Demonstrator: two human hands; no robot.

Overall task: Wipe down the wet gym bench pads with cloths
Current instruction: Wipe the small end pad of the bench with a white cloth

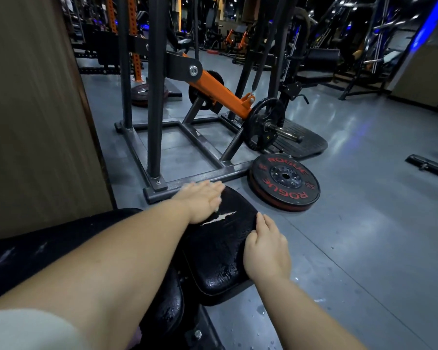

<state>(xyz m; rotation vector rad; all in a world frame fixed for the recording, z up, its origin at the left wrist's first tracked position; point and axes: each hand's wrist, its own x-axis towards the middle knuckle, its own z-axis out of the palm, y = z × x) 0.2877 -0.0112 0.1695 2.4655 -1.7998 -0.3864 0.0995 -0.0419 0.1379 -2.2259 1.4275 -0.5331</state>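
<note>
Seat pad: a black padded seat lies low in the view, at about 6 o'clock, with its narrow end pointing to 12 o'clock; water beads cover its top.
Tear: a pale jagged rip crosses the cover near the far end, between the two hands.
Left hand: the left hand lies flat on the pad's far corner at 11 o'clock of the rip, fingers straight and pressed together, blurred.
Right hand: the right hand rests on the pad's edge at 3 o'clock, fingers side by side and slightly bent, tips pointing to 12 o'clock; it holds nothing that shows.
Sleeve: a pale sleeve covers the left upper arm at 7 o'clock.
Long pad: a second black pad stretches off to 9 o'clock, under the left forearm.
Floor: grey floor, with drops of water just beside the seat at 5 o'clock.
Weight plate: a black and red plate lies flat on the floor at 1 o'clock of the seat, near it but apart.
Machine: a dark steel frame stands at 12 o'clock, with an orange arm sloping down to a small upright plate.
Wall: a brown panel fills the view from 9 to 11 o'clock.
</note>
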